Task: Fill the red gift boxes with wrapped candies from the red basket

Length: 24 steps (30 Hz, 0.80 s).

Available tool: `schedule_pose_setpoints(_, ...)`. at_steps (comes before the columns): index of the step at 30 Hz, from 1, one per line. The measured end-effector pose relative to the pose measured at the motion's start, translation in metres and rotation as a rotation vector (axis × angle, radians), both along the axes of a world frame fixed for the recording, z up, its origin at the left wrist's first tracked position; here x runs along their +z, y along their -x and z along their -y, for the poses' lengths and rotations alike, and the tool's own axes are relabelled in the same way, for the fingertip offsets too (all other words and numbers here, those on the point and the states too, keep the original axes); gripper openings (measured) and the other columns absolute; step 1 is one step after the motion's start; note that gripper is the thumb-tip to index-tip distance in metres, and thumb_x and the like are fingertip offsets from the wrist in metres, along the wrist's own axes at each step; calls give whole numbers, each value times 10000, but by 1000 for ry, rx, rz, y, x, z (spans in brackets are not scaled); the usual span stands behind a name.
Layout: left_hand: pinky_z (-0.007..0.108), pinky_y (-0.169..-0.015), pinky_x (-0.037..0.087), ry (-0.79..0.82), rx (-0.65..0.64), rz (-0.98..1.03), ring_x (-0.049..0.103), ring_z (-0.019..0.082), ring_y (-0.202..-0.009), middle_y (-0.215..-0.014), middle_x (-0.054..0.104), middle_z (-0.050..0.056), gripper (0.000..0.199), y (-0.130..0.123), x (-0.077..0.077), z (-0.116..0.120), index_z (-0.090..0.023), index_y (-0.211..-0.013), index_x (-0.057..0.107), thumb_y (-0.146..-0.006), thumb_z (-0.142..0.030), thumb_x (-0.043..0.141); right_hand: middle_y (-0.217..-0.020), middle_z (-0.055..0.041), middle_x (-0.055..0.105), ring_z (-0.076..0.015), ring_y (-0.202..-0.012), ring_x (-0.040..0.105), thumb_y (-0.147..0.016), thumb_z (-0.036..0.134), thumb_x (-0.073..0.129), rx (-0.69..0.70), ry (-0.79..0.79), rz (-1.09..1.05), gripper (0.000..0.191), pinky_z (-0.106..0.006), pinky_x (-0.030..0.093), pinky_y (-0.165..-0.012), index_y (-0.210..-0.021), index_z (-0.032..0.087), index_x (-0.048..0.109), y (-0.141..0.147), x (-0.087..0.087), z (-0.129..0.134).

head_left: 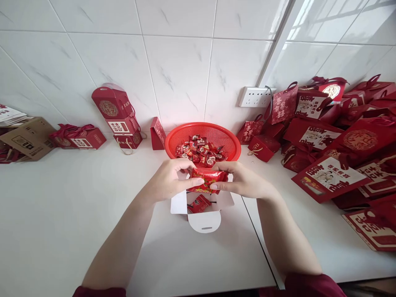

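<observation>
Between my two hands is a shiny red snack packet [209, 180] with gold print. My left hand [173, 179] is closed on its left end, and my right hand [236, 179] grips the right end, thumbs on the near face. Directly below the packet stands an opened gift box [204, 222], its white inner flaps folded outward. Inside it lies a red wrapped candy [199, 204]; the far part of the box is hidden behind the packet and hands. Just beyond my hands sits a red plastic basket [230, 142] holding many red wrapped candies [201, 149].
Red gift boxes [328, 136] are piled at the right against the tiled wall. A stack of red boxes [116, 115], a ribboned box [78, 137] and a brown carton [34, 138] stand at the left. A power strip [255, 97] is on the wall.
</observation>
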<state>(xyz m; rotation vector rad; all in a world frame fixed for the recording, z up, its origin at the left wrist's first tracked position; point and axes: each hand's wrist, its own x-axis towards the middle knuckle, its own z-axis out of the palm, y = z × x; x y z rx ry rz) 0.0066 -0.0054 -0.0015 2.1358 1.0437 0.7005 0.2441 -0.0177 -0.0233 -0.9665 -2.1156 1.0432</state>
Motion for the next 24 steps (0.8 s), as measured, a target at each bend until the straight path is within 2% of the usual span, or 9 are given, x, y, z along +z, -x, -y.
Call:
schedule_pose_setpoints(2,292,-746,445,-33,-7,-17,552,151,-771,-771,642,-13,213,-1,-1,0,-192,-789,673,-840,-397,705,-982,-23,721,-195,-832,661,-879,378,687,5,18,-21,210,-337,540,-749,-1023,227,673,0,0,1)
schedule_pose_setpoints(5,293,-778,459,-45,-10,-28,586,162,-833,-861,679,-6,197,-1,-3,0,-205,-886,695,-856,-399,693,-1108,-38,696,-199,-922,666,-872,300,681,-5,2,-68,334,-341,554,-794,-1192,255,593,0,0,2)
schedule_pose_setpoints(7,293,-820,479,-30,7,-41,613,176,-926,-1008,698,-1,247,0,-3,0,-230,-1006,687,-838,-409,712,-1173,-51,668,-202,-951,655,-882,269,653,-69,-59,-71,390,-338,554,-787,-1256,271,539,-1,2,2)
schedule_pose_setpoints(10,305,-910,491,-16,69,-48,616,194,-1062,-1193,674,3,403,6,2,0,-269,-1167,634,-811,-427,737,-1170,-53,662,-199,-905,641,-910,277,612,-194,-148,-7,292,-321,539,-734,-1198,265,566,-4,5,2)
schedule_pose_setpoints(12,307,-926,494,-13,129,-65,620,194,-1074,-1169,683,5,346,11,6,-1,-265,-1139,642,-844,-436,701,-1132,-39,677,-179,-832,633,-916,277,606,-213,-172,47,238,-305,523,-700,-1154,260,600,-7,7,1)
schedule_pose_setpoints(15,284,-853,509,-21,176,-123,632,188,-1024,-1078,703,1,235,17,9,-2,-252,-1014,681,-884,-445,652,-1088,-20,691,-161,-783,626,-910,244,612,-183,-190,78,231,-297,514,-702,-1140,261,623,-7,6,-1)
schedule_pose_setpoints(20,261,-829,504,-112,183,-98,637,166,-977,-1034,705,-6,194,20,10,-4,-246,-963,694,-919,-418,615,-1066,-25,698,-187,-858,662,-890,193,619,-5,-72,230,264,-303,524,-730,-1145,260,622,13,-14,-10)
schedule_pose_setpoints(24,249,-801,503,-143,183,-109,637,153,-957,-1023,702,-18,169,21,11,-3,-256,-948,693,-916,-406,623,-1121,-90,658,-222,-959,643,-914,117,548,-164,-249,368,214,-341,499,-799,-1093,196,635,23,-27,-18)
